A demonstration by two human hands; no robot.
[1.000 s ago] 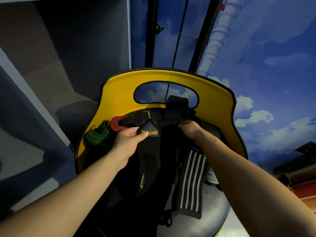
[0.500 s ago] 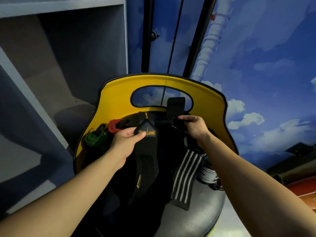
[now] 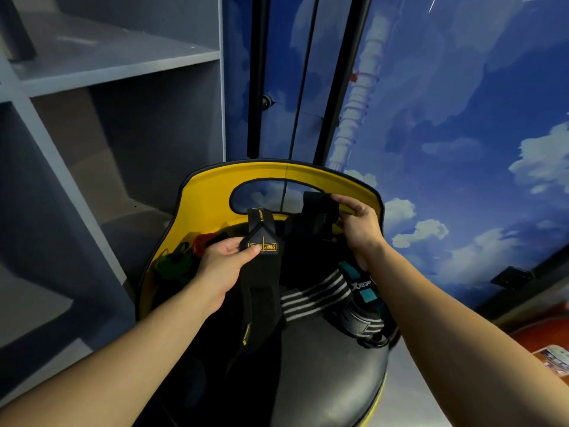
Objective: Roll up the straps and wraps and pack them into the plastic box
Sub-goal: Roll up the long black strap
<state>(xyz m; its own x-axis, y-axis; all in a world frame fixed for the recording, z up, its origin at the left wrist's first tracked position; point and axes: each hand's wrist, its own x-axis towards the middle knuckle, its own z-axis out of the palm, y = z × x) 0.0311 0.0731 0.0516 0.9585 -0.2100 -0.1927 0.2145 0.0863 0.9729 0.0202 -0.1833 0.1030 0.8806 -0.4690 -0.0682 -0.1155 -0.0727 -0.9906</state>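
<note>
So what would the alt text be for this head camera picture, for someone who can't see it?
A person's left hand pinches the labelled end of a black wrist wrap while the right hand holds a black strap above a yellow-backed chair. A black-and-white striped wrap lies on the dark seat, with grey shelves at left.

Dim, bluish light — soft focus, warped edges.

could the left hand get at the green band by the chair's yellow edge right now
Probably not without letting go first. The green band lies in the open just left of the left hand, with nothing lying over it, but that hand is pinching the black wrist wrap by its yellow-printed label end.
</note>
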